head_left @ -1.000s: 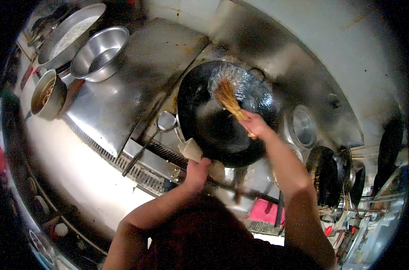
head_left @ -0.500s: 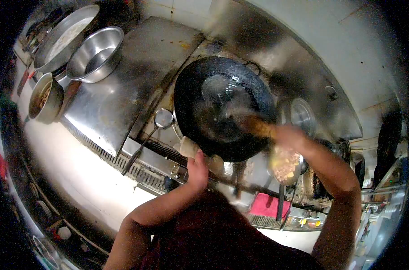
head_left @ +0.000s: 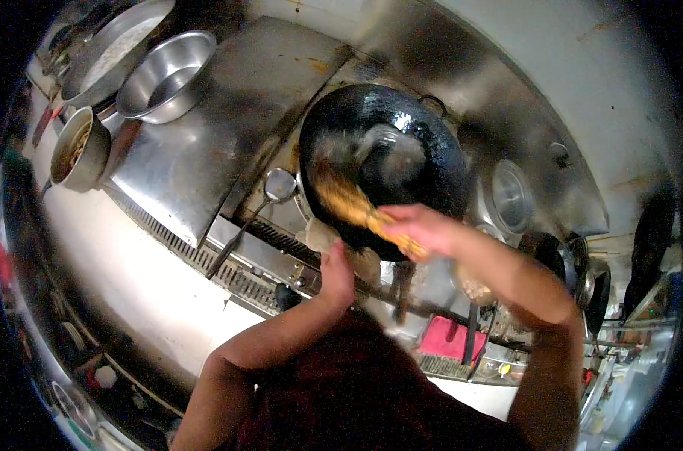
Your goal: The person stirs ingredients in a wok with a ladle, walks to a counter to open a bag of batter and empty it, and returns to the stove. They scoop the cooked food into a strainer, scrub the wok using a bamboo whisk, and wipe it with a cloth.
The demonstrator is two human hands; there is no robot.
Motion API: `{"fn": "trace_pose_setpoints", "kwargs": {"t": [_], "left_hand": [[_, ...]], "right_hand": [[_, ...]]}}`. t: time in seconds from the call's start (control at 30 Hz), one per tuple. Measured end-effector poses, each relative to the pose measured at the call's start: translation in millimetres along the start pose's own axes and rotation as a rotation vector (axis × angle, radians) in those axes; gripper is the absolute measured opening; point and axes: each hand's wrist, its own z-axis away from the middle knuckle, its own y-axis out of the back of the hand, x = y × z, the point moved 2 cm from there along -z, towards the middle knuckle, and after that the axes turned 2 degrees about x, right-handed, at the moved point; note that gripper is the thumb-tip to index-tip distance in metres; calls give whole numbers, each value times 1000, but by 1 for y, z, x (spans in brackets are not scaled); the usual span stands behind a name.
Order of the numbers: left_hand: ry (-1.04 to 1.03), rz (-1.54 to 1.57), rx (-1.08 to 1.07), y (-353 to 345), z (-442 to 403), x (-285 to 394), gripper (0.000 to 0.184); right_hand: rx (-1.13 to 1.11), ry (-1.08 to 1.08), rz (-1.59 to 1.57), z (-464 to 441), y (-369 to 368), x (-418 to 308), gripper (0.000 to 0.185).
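Observation:
A large black wok sits on the stove in front of me, tilted, with wet, shiny patches inside. My right hand is closed round a yellowish bamboo wok brush. The brush's bristle end is blurred and lies against the near left part of the wok's inside. At the wok's near edge, my left hand grips a beige folded cloth against the rim. Whatever part of the wok is under the cloth stays hidden.
A steel ladle lies left of the wok. Farther left stand a steel basin, a pot with food and a wide pan. On the right are a round metal bowl, a food-filled strainer or ladle and a pink cloth.
My right hand has swept the brush from the wok's right side across to its near left side. My left hand still holds the cloth at the rim. The view has shifted slightly.

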Motion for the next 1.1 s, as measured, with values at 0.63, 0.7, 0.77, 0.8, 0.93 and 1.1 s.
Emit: {"fn": "trace_pose_setpoints", "kwargs": {"t": [0.63,0.7,0.77,0.8,0.93,1.1], "left_hand": [[-92,-82,48,-5,-1,5,41],[-129,-115,-8,-8,-4,5,39],[-66,-174,10,-7,-7,5,38],[-64,-173,6,-4,-10,2,38],[-149,-304,17,11,-30,-16,34],[-164,-293,11,10,-26,-10,31]], "right_hand": [[307,9,389,-82,44,36,53],[270,25,370,-47,20,38,31],[131,107,576,-18,28,57,33],[98,228,647,2,40,66,31],[91,17,1483,57,100,42,25],[711,-170,1514,-16,153,33,26]]}}
